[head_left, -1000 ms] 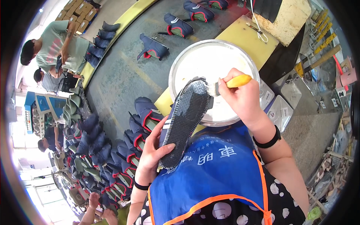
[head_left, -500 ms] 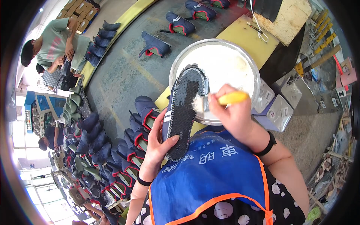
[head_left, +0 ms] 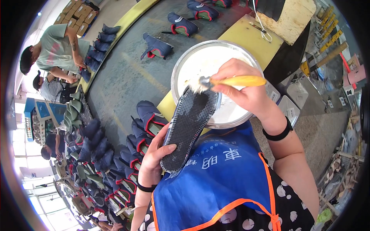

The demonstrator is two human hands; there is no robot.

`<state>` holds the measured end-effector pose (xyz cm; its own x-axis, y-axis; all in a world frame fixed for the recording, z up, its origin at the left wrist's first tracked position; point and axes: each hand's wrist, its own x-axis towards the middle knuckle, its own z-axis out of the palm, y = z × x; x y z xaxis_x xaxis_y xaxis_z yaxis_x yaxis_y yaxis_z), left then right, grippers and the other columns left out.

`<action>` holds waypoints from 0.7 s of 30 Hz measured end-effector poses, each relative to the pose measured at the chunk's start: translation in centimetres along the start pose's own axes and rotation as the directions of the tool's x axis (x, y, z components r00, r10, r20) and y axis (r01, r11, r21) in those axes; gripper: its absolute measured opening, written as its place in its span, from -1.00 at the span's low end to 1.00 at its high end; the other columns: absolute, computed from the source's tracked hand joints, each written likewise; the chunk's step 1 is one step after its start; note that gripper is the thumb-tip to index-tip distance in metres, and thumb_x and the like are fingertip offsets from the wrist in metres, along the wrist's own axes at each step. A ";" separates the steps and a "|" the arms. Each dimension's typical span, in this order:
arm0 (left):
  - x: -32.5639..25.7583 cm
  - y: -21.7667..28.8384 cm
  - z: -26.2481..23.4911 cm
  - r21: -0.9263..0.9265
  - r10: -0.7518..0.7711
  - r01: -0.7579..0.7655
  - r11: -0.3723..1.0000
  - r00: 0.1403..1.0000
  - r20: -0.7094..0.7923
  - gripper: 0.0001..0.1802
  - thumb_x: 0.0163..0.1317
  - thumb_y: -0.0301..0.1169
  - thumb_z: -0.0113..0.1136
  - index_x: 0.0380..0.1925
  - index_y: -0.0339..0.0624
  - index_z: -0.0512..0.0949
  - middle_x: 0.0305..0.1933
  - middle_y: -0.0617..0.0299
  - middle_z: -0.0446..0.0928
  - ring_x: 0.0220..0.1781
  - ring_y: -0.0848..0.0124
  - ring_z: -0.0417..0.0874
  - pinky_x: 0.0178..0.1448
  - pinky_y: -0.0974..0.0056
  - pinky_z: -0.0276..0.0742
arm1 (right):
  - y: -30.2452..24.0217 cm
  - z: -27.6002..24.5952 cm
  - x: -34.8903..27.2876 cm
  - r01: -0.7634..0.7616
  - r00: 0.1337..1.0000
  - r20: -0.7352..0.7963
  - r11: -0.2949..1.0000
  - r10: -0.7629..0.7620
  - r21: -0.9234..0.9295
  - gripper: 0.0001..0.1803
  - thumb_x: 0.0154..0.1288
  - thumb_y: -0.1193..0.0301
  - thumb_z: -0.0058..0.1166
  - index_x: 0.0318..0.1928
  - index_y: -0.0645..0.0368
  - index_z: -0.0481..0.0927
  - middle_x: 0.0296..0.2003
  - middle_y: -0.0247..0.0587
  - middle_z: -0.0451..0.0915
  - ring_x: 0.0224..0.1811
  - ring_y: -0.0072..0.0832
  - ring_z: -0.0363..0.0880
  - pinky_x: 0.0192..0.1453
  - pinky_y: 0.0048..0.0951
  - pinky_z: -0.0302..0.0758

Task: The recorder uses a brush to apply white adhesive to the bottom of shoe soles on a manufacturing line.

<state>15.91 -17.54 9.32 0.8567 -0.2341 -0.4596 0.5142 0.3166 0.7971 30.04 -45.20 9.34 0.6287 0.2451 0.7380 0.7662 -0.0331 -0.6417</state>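
Note:
My left hand [head_left: 156,152] grips a shoe upper [head_left: 181,134] by one end, its black stitched underside facing up. Wet, shiny patches cover part of that underside toward the far end. In my right hand [head_left: 246,86] is a paintbrush [head_left: 243,80] with a yellow handle and pale bristles. Its bristles touch or hover just over the far end of the shoe upper; blur hides which. Beneath both lies a round metal basin [head_left: 175,77] holding a white liquid [head_left: 208,57], partly covered by the shoe upper and my right hand.
Navy shoe uppers with red trim [head_left: 158,47] lie along the grey conveyor belt [head_left: 115,77] ahead. Many more are heaped at the left [head_left: 96,142]. A person [head_left: 61,50] stands across the belt at far left. Clear plastic boxes [head_left: 289,107] stand right of the basin.
The brush has moved from the middle side of the shoe upper to its far end. The shoe upper has shifted slightly nearer and tilted more to the right.

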 end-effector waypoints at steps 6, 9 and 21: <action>-0.3 0.8 0.3 -0.124 -0.123 0.131 0.984 0.990 0.068 -0.04 0.03 -0.40 0.32 0.47 -0.46 0.19 0.35 -0.08 0.48 0.38 0.17 0.53 0.52 0.20 0.33 | -0.7 0.2 0.5 0.012 0.956 0.291 0.998 -0.030 0.061 -0.80 0.11 0.54 0.42 -0.22 0.15 0.74 -0.29 -0.26 0.69 -0.21 -0.36 0.66 -0.09 -0.39 0.53; -0.5 0.9 0.4 -0.130 -0.113 0.120 0.984 0.992 0.063 -0.05 0.04 -0.40 0.31 0.47 -0.46 0.19 0.36 -0.08 0.47 0.40 0.17 0.52 0.52 0.20 0.32 | 0.4 -0.8 0.6 -0.115 0.975 0.198 0.992 0.101 0.057 -0.81 0.12 0.52 0.42 -0.22 0.15 0.74 -0.28 -0.24 0.70 -0.20 -0.36 0.67 -0.10 -0.40 0.54; -0.9 2.4 0.8 0.162 0.086 -0.083 0.983 0.996 -0.014 -0.01 0.02 -0.50 0.39 0.51 -0.37 0.18 0.39 -0.05 0.44 0.41 0.20 0.49 0.51 0.16 0.31 | -1.0 0.0 -0.3 -0.334 0.942 -0.130 0.912 0.311 -0.239 -0.85 0.23 0.49 0.33 -0.34 0.22 0.59 -0.49 -0.20 0.63 -0.52 -0.39 0.64 -0.40 -0.37 0.51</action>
<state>16.34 -17.31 11.90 0.8983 -0.1934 -0.3944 0.4279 0.1823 0.8852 29.06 -45.19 9.78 0.8474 0.0948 0.5224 0.5204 -0.3435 -0.7818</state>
